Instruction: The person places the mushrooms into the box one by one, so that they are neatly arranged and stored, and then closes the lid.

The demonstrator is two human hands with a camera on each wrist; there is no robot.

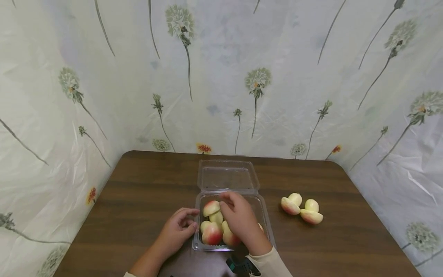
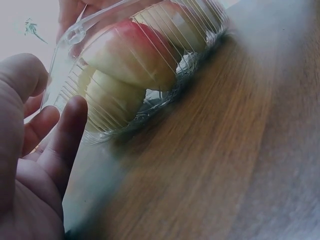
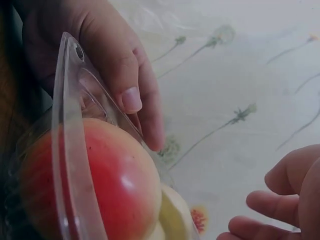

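Observation:
Red-and-cream mushroom-shaped pieces (image 1: 212, 233), like peaches with pale yellow stems, lie in a clear plastic clamshell box (image 1: 195, 243). My left hand (image 1: 177, 232) is at the box's left side, with fingertips right at the rim. In the left wrist view, its loosely bent fingers (image 2: 70, 135) lie close along the ribbed wall. Over the right half of the box, my right hand (image 1: 239, 218) hovers and hides part of the contents. Its fingers (image 3: 272, 207) are spread and gently bent in the right wrist view, with nothing between them.
The box's hinged lid (image 1: 226, 177) lies folded back on the far side. Two more mushroom-shaped pieces (image 1: 312, 216) lie to the right on the brown wooden table (image 1: 138, 192). A dandelion-print sheet (image 1: 214, 84) hangs behind and along both sides.

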